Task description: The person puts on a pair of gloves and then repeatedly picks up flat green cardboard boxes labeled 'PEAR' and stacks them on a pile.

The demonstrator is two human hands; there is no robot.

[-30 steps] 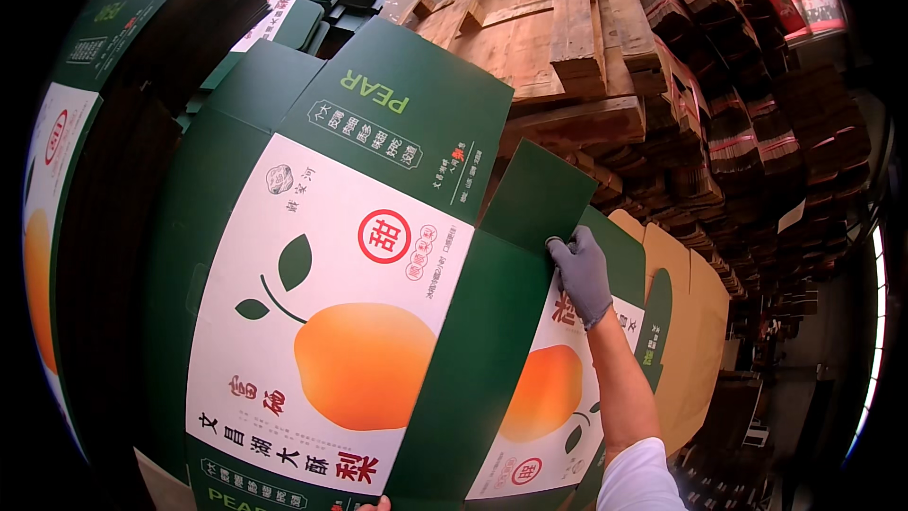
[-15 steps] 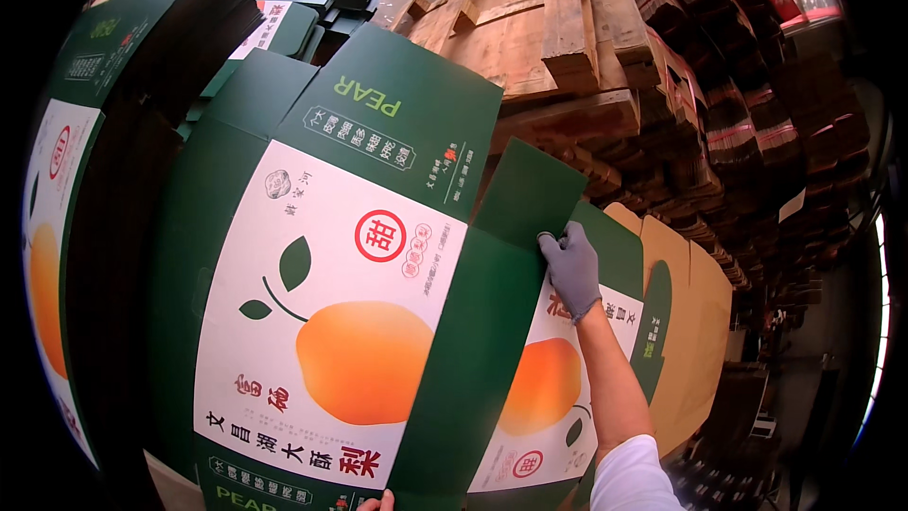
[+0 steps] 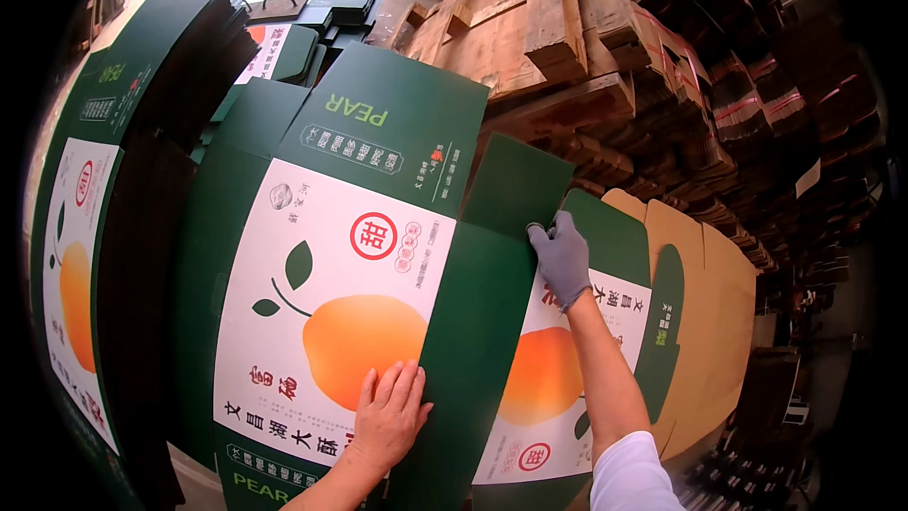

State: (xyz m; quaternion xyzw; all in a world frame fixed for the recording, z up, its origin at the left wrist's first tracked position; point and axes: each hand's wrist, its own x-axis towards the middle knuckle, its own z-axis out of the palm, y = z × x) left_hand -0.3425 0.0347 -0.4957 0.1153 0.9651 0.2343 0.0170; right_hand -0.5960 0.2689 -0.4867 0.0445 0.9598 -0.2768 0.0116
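An unfolded pear carton (image 3: 473, 293), dark green with white panels and printed orange fruit, lies spread out in front of me. My left hand (image 3: 390, 412) is bare and rests flat on the big white panel, over the lower edge of the printed fruit, fingers stretched out. In a grey glove, my right hand (image 3: 562, 260) pinches the carton's edge by the crease of a small green flap (image 3: 518, 185). That flap stands out beyond the glove. Part of the right-hand white panel is covered by my right forearm.
A tall stack of green cartons (image 3: 123, 123) stands at the left. Behind are more cartons with a black handle (image 3: 276, 5) and a wooden pallet (image 3: 492, 33). Bundled brown cardboard (image 3: 747, 114) is piled at the right, with a plain brown sheet (image 3: 709, 322) beside the carton.
My left hand has come up from the lower edge onto the white panel. My right hand keeps its hold on the carton's edge. The view has shifted slightly.
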